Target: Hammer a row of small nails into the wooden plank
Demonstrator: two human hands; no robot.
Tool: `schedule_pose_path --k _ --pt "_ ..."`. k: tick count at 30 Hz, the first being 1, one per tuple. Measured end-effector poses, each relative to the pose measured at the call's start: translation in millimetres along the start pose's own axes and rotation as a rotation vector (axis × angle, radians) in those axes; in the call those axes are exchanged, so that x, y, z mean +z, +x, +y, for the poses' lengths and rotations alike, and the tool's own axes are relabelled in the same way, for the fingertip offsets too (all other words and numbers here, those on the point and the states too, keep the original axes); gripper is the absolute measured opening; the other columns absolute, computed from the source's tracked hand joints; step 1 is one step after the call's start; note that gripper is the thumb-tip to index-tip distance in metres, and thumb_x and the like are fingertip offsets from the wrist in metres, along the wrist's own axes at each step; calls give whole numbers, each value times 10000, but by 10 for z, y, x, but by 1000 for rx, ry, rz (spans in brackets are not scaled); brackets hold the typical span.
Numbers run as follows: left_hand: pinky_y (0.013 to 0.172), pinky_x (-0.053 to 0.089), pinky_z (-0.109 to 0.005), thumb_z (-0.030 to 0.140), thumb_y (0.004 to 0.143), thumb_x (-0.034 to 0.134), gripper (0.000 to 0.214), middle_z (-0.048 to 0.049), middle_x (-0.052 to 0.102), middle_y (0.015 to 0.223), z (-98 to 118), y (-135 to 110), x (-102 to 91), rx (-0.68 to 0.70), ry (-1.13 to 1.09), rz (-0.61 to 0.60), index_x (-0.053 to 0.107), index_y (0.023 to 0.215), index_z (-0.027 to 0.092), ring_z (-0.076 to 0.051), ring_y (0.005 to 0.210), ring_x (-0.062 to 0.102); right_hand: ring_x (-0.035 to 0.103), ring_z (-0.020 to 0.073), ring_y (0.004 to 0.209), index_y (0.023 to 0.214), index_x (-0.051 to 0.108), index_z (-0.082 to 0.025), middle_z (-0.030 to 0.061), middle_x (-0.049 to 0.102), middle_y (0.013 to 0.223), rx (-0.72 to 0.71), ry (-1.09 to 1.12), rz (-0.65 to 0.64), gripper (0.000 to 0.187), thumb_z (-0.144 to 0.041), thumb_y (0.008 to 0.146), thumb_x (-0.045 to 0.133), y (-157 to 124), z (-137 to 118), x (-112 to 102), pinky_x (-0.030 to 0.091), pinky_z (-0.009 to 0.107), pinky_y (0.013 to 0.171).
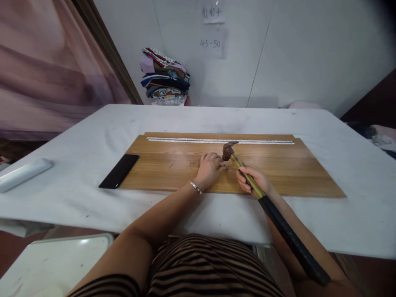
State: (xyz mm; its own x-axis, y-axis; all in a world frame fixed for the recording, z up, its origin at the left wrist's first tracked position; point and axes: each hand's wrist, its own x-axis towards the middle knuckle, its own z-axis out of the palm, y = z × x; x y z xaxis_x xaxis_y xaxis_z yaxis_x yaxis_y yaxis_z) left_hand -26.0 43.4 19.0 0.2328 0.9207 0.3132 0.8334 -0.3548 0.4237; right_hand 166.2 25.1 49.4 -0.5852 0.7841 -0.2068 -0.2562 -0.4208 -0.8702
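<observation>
My right hand [254, 180] is wrapped round the bare yellowish shaft of a claw hammer [283, 222], well above its black grip. The rusty brown hammer head is low over the wooden board [284, 177], close beside the fingertips of my left hand [211, 166]. That left hand rests on the board with its fingers bent and drawn together; whatever lies between them is hidden. A loose nail [171, 165] lies on the board to the left. Other small dark nail-like bits show on either side of the left hand.
Two white marked strips [266, 142] run along the board's far edge. A flat black object [119, 171] covers the left end. On the white table [71, 165] lies a white roll [26, 174]. Folded cloths [166, 78] are stacked by the wall behind.
</observation>
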Motion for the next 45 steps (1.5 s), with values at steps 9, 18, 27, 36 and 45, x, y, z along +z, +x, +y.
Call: schedule_pose_path --k 9,18,27,36,45 --pt "844 408 -358 238 896 550 139 -59 682 936 35 -625 -231 97 33 -75 681 879 195 -207 921 581 365 64 283 926 473 -215 -89 490 501 25 -13 5 226 -348 781 585 -12 22 43 245 169 274" --pt "819 431 -343 241 920 511 170 -61 659 920 -52 -667 -52 104 3 -15 667 881 185 -195 884 574 356 62 279 933 461 -217 -95 479 496 74 0 23 265 -371 767 601 8 57 44 229 172 276" --pt "790 431 -343 238 924 512 168 -56 653 894 -49 -674 -39 132 16 21 655 862 174 -195 861 563 352 59 281 904 456 -217 -100 483 503 68 -18 22 267 -384 761 608 -59 69 43 218 176 277" --pt "784 436 -344 234 920 520 158 -52 649 886 -66 -671 -25 147 0 41 652 853 181 -189 853 563 350 54 281 896 452 -221 -98 481 506 57 -3 23 236 -375 782 590 -82 51 22 203 178 284" --pt "790 437 -348 230 920 514 160 -52 648 893 -50 -667 -45 132 -19 33 654 860 180 -190 859 562 353 59 271 946 460 -210 -104 482 490 53 -15 41 266 -355 766 592 -65 54 49 213 179 281"
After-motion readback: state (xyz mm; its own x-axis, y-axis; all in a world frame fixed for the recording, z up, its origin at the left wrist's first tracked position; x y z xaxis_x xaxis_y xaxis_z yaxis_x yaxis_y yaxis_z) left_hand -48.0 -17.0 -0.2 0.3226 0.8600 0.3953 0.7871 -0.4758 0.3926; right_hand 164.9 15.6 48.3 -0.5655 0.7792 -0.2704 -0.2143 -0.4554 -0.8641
